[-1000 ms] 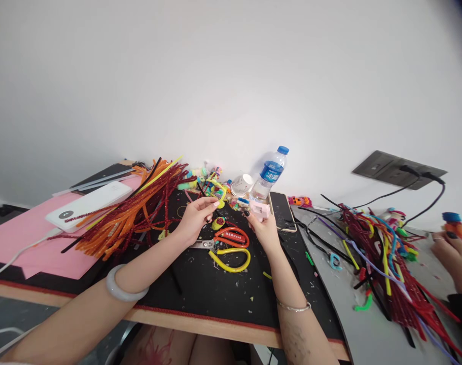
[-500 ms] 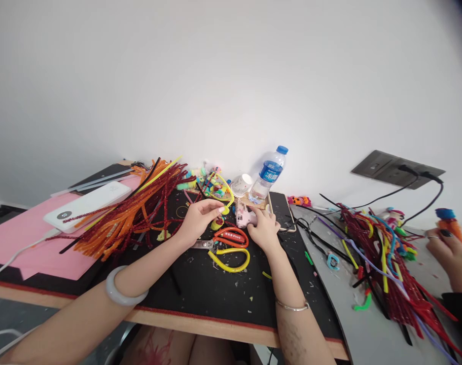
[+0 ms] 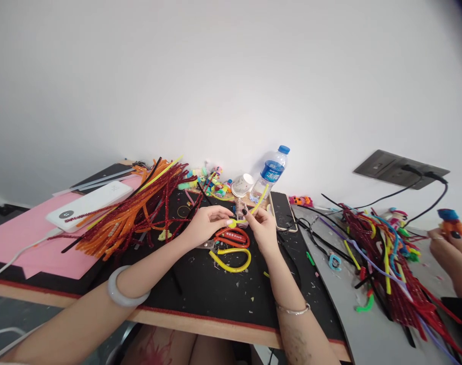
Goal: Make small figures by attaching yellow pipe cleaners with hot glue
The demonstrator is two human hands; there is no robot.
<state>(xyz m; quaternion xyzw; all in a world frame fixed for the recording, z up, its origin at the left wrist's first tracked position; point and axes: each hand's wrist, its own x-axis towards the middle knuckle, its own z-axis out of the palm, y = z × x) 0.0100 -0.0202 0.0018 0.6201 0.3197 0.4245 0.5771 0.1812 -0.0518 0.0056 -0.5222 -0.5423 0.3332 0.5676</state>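
Over the black mat of the table [image 3: 215, 289], the left hand [image 3: 206, 223] and the right hand [image 3: 263, 228] meet fingertip to fingertip on a thin yellow fuzzy pipe cleaner [image 3: 259, 202]. The left hand pinches its coiled lower end. The right hand grips it just beside that, and the free length slants up toward one o'clock. Directly below the hands, at six o'clock, lie red-handled scissors [image 3: 233, 237] and a bent yellow pipe-cleaner loop [image 3: 231, 259], touching each other. A clear plastic water bottle with a blue cap [image 3: 271, 173] stands at twelve o'clock. A black smartphone [image 3: 282, 210] lies at two o'clock. A heap of orange and dark red pipe cleaners [image 3: 139, 208] spreads at nine o'clock. At three o'clock (well apart) a co-worker's hand [image 3: 449, 253] holds something orange and blue.
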